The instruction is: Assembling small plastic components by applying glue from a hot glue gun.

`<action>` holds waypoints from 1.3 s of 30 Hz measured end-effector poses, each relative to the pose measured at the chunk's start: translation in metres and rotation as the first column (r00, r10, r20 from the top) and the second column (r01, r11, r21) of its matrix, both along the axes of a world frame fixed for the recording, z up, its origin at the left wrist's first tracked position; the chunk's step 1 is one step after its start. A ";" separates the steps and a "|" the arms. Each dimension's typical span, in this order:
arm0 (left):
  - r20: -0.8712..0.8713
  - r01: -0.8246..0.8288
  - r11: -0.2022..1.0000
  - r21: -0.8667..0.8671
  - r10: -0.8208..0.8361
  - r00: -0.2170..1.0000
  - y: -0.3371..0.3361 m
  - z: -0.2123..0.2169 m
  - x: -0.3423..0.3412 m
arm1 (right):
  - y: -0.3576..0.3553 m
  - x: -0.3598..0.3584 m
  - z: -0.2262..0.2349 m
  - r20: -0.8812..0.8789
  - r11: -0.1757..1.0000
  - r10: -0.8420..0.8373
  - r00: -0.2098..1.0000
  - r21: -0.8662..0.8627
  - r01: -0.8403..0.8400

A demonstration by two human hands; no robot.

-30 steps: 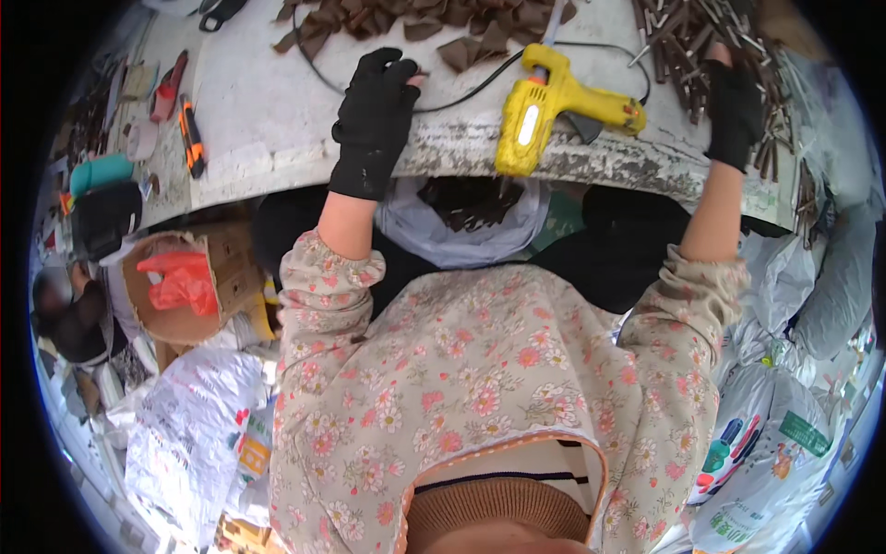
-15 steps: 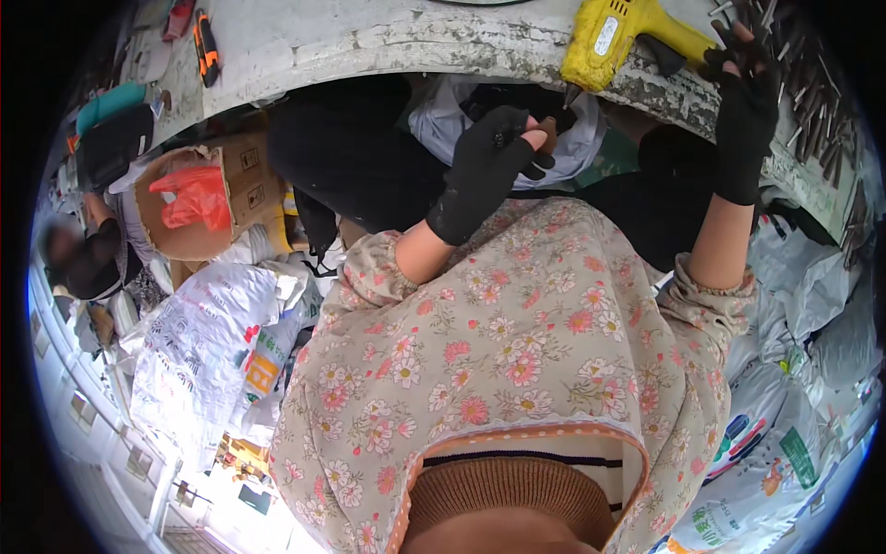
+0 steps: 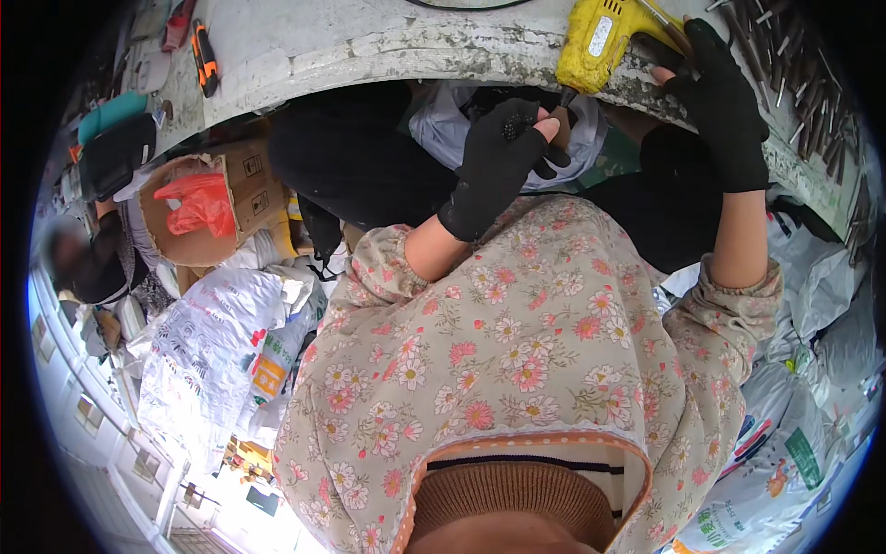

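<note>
— One worn, pale tabletop (image 3: 388, 46) curves across the top, an orange-and-black cutter (image 3: 204, 60) at left, brown sticks (image 3: 812, 111) heaped at right. Below stand white plastic bags (image 3: 208, 360) and a cardboard box (image 3: 256, 189) with a red bag (image 3: 198, 203) inside

— And the hands?

— The left hand (image 3: 498, 157) pinches a small brown piece (image 3: 562, 135) just by the nozzle of the yellow glue gun (image 3: 591, 51), at the tabletop's edge. The right hand (image 3: 724, 106) is by the gun's handle, thumb apart from fingers; I can't tell whether it grips the thin stick (image 3: 666, 20) there

— What differs from half a second ago?

— The brown piece is nearer the nozzle; the right hand is further over the handle, where the stick now shows

— Anything unclear?

— The upper edge crops the gun, the person (image 3: 106, 249) at far left is blurred, and whether nozzle and piece touch is hard to tell
</note>
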State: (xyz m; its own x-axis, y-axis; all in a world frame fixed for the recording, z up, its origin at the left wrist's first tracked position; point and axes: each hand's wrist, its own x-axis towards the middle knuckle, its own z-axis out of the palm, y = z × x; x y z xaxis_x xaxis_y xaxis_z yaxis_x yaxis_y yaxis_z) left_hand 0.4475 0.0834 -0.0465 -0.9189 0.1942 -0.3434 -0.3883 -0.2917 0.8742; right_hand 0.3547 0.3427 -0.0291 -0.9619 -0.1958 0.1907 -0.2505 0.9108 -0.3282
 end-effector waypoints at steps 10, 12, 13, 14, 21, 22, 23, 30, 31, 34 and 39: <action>-0.004 -0.016 0.984 -0.176 0.015 1.000 -0.002 0.008 0.000 | 0.002 -0.006 -0.006 0.008 1.000 -0.012 1.000 -0.019 0.012; 0.018 -0.017 0.991 -0.136 0.020 1.000 -0.007 0.012 0.000 | -0.008 0.005 0.001 -0.062 0.998 0.024 0.998 -0.056 -0.027; 0.034 -0.022 0.992 -0.122 0.027 0.999 -0.008 0.014 0.000 | -0.015 0.015 0.006 -0.146 0.991 0.085 0.986 -0.087 -0.098; 0.059 -0.040 0.997 -0.061 0.044 0.997 -0.010 0.015 -0.002 | -0.022 0.026 0.013 -0.193 0.977 0.147 0.970 -0.126 -0.174; 0.444 -0.218 0.865 0.451 -0.006 0.896 -0.012 0.024 -0.009 | -0.049 0.103 0.063 0.284 0.720 0.468 0.837 -0.671 -0.175; 0.468 -0.223 0.843 0.490 -0.039 0.883 -0.011 0.024 -0.009 | -0.050 0.107 0.066 0.342 0.753 0.443 0.829 -0.644 -0.137; 0.490 -0.240 0.844 0.479 -0.030 0.871 -0.010 0.025 -0.009 | -0.050 0.109 0.069 0.376 0.765 0.416 0.828 -0.636 -0.096; -0.181 -0.080 0.976 -0.205 0.043 0.983 -0.016 0.021 0.004 | -0.054 0.108 0.082 0.369 0.833 0.364 0.855 -0.539 -0.122; -0.361 -0.077 0.916 -0.394 -0.077 0.929 -0.020 0.018 0.004 | -0.056 0.107 0.084 0.357 0.850 0.356 0.863 -0.508 -0.141; -0.546 -0.179 0.789 -0.587 -0.223 0.808 -0.029 0.008 0.001 | -0.062 0.106 0.088 0.335 0.884 0.327 0.884 -0.439 -0.160; -0.664 -0.270 0.774 -0.572 -0.244 0.707 -0.035 -0.002 -0.005 | -0.072 0.101 0.082 0.344 0.880 0.296 0.891 -0.460 -0.115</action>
State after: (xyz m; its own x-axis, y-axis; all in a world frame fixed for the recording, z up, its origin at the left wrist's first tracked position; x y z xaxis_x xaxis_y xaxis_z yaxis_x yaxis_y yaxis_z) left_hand 0.4425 0.0488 -0.0483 -0.9266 0.1741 0.3333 0.3754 0.3795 0.8456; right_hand 0.4560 0.2705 0.0532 -0.9183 -0.3866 -0.0849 -0.1835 0.6058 -0.7741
